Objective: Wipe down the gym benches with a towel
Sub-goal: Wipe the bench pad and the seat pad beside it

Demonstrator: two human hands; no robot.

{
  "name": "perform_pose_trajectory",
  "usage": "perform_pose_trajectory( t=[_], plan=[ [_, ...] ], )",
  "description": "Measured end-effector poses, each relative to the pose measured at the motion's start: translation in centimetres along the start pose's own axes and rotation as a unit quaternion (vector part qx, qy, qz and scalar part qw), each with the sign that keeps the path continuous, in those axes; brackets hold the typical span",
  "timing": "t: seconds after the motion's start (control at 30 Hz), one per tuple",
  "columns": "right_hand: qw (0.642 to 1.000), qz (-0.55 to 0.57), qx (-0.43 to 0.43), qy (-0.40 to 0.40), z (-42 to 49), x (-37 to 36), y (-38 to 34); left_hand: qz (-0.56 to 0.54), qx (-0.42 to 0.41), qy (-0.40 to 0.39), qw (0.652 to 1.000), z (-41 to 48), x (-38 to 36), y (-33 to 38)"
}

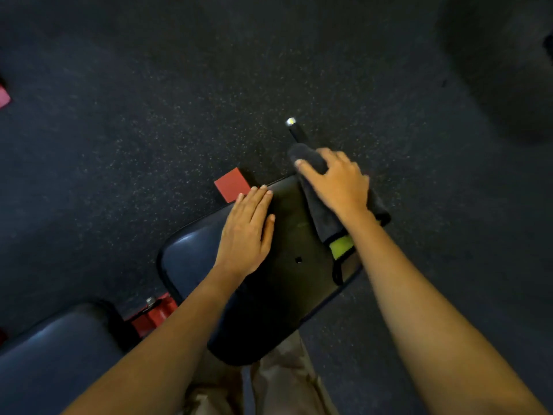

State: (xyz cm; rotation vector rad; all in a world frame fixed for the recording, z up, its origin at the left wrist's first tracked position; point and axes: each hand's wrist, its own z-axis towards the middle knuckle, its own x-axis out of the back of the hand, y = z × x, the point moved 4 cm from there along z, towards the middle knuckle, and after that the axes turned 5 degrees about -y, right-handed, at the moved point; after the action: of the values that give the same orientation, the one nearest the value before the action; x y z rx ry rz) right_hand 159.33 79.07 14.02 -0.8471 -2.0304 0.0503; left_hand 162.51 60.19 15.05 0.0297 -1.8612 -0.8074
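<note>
A dark padded bench seat lies in the middle of the view, tilted up to the right. My left hand rests flat on its left part, fingers straight and together. My right hand presses a dark grey towel onto the far right corner of the pad, fingers spread over the cloth. The towel has a yellow-green tag and hangs over the pad's far edge. A second dark pad of the bench sits at the lower left.
Red frame parts show at the far end of the bench and between the pads. A black handle with a silver tip sticks out beyond the towel. Speckled dark rubber floor surrounds everything. My legs stand below the pad.
</note>
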Motion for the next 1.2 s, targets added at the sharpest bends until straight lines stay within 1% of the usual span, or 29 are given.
perform_pose_trajectory(
  t=[0.07, 0.1, 0.17, 0.27, 0.33, 0.47, 0.53, 0.57, 0.63, 0.7, 0.77, 0.83, 0.87, 0.93, 1.07, 1.13, 1.2],
  plan=[
    [0.986, 0.156, -0.042, -0.026, -1.7, 0.0, 4.8, 0.009, -0.047, -0.019, 0.999, 1.4, -1.1, 2.0],
    [0.975, 0.212, -0.054, -0.028, -3.1, -0.3, 6.7, 0.015, -0.065, -0.027, 0.997, 1.9, -1.6, 2.8],
    [0.958, 0.274, -0.077, -0.025, -6.6, -1.7, 10.0, 0.032, -0.08, -0.042, 0.995, 2.6, -2.6, 4.0],
    [0.942, 0.317, -0.111, -0.017, -9.5, -3.2, 12.0, 0.06, -0.072, -0.044, 0.995, 2.8, -3.2, 4.0],
    [0.947, 0.307, -0.093, -0.015, -7.7, -2.6, 11.0, 0.064, -0.078, -0.043, 0.994, 2.7, -3.3, 3.9],
    [0.973, 0.219, 0.019, -0.065, -0.9, -0.1, 4.5, 0.067, -0.086, -0.034, 0.994, 2.8, -3.3, 3.8],
    [0.981, 0.169, 0.046, -0.08, 0.8, 0.1, 2.1, 0.065, -0.087, -0.032, 0.994, 2.8, -3.3, 3.8],
    [0.983, 0.163, 0.05, -0.074, 0.8, 0.1, 1.8, 0.063, -0.091, -0.033, 0.993, 2.9, -3.2, 3.8],
    [0.979, 0.195, 0.038, -0.044, -1.0, 0.1, 3.3, 0.056, -0.095, -0.037, 0.993, 2.9, -3.1, 3.8],
    [0.969, 0.244, 0.006, -0.018, -3.9, -0.5, 6.4, 0.051, -0.094, -0.036, 0.994, 2.9, -3.1, 3.8],
    [0.948, 0.314, -0.043, -0.018, -6.9, -1.5, 9.5, 0.053, -0.095, -0.034, 0.993, 2.9, -3.2, 3.9],
    [0.937, 0.34, -0.083, -0.021, -8.4, -2.3, 11.2, 0.058, -0.093, -0.031, 0.993, 2.9, -3.2, 3.9],
    [0.94, 0.327, -0.092, -0.029, -8.1, -2.3, 11.2, 0.059, -0.092, -0.029, 0.994, 3.0, -3.2, 3.9],
    [0.959, 0.269, -0.082, -0.042, -6.7, -1.7, 9.7, 0.06, -0.089, -0.031, 0.994, 2.9, -3.4, 3.8],
    [0.983, 0.181, 0.01, -0.024, -2.8, -0.1, 4.8, 0.054, -0.095, -0.032, 0.993, 2.8, -3.4, 3.9],
    [0.984, 0.174, 0.02, -0.008, -2.8, -0.1, 4.5, 0.046, -0.101, -0.034, 0.993, 2.8, -3.2, 3.9],
    [0.979, 0.202, -0.004, 0.012, -4.3, -0.8, 5.8, 0.043, -0.112, -0.041, 0.992, 2.3, -3.0, 3.7]
  ],
)
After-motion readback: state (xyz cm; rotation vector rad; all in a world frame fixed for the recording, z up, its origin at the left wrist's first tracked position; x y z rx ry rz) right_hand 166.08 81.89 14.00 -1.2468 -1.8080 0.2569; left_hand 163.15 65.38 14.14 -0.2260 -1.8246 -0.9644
